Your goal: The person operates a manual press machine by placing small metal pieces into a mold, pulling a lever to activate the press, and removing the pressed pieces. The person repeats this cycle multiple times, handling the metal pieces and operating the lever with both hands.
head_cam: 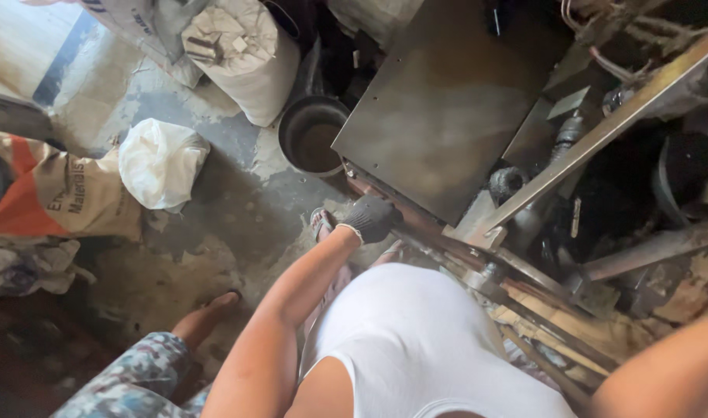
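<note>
My left hand [372, 217] wears a dark knitted glove with a white cuff. Its fingers curl over the rusty front rail [416, 220] of a machine, just below a large flat steel plate [447, 101]. My left arm runs down from it to the bottom of the view, beside my white sleeveless shirt. Only my right forearm [671, 371] shows, at the bottom right corner; the hand itself is out of frame. A sandalled foot [321, 223] stands on the floor right next to the gloved hand.
A dark round pot [311, 135] stands on the concrete floor left of the plate. Filled sacks [242, 54] and a white bag [162, 161] lie at the left. Pipes, bars and a slanted metal beam [602, 131] crowd the right. A bare foot [207, 317] with patterned cloth is at lower left.
</note>
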